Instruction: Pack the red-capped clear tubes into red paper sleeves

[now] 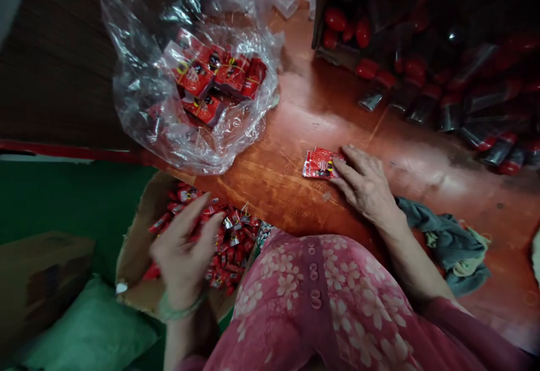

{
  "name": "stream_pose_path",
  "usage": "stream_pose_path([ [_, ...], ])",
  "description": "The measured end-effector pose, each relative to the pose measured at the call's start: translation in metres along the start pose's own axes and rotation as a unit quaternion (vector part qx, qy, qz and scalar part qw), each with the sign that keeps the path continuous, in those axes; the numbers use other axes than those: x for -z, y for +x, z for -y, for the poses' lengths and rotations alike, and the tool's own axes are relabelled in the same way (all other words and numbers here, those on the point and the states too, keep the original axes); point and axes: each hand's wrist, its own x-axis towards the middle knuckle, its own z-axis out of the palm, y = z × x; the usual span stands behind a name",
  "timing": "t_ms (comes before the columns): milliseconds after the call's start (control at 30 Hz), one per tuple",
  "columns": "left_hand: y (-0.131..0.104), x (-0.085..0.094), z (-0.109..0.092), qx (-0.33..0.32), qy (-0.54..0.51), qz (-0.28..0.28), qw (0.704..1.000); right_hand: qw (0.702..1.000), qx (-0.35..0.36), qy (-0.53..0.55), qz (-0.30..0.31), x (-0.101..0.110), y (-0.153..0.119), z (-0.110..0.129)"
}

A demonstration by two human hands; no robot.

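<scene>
My right hand (365, 184) lies flat on the red-brown table (278, 163), fingertips pressing on a small stack of red sachets (319, 163). My left hand (185, 253) reaches down with fingers spread into a cardboard box (139, 236) beside my lap, resting on a heap of loose red sachets (234, 244); whether it grips any is hidden. A clear plastic bag (169, 90) at the table's far left holds several bundled packs of red sachets (215, 76).
A grey-green cloth (451, 244) lies by my right forearm. At the back right, a carton and a spill of red-capped dark tubes (426, 90) cover the table. A green cushion (88, 331) sits low on the left.
</scene>
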Motion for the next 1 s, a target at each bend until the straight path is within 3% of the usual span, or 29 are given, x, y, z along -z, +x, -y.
stream_pose_path([
  [33, 0.012, -0.022, -0.017, -0.083, 0.013, -0.011, 0.996, 1.0, 0.001, -0.006, -0.009, -0.002, -0.001, 0.001],
  [133, 0.045, -0.084, -0.064, -0.323, 0.007, 0.066, 0.944, 1.0, 0.001, 0.005, -0.027, -0.008, -0.002, 0.003],
  [200, 0.061, -0.114, -0.087, -0.397, 0.02, 0.097, 0.912, 0.999, 0.002, 0.022, -0.032, -0.01, -0.001, 0.004],
  [300, 0.075, -0.138, -0.1, -0.439, 0.052, 0.124, 0.889, 0.999, 0.0, 0.037, -0.033, -0.009, 0.003, 0.008],
  [467, 0.086, -0.144, -0.092, -0.457, 0.054, 0.123, 0.879, 0.997, -0.012, 0.07, 0.018, 0.009, 0.011, 0.016],
  [600, 0.092, -0.143, -0.093, -0.463, 0.053, 0.117, 0.877, 0.992, -0.004, 0.103, 0.074, 0.04, 0.021, -0.004],
  [700, 0.096, -0.143, -0.097, -0.456, 0.039, 0.096, 0.884, 0.994, -0.106, 0.004, 0.001, 0.061, 0.035, -0.041],
  [800, 0.097, -0.144, -0.1, -0.447, 0.028, 0.092, 0.889, 0.963, -0.23, -0.122, -0.066, 0.07, 0.051, -0.078],
  [900, 0.098, -0.145, -0.1, -0.435, -0.001, 0.111, 0.894, 0.944, -0.292, -0.143, -0.059, 0.069, 0.062, -0.099],
  [1000, 0.1, -0.144, -0.1, -0.414, -0.028, 0.144, 0.898, 0.949, -0.3, -0.086, -0.046, 0.065, 0.065, -0.109],
])
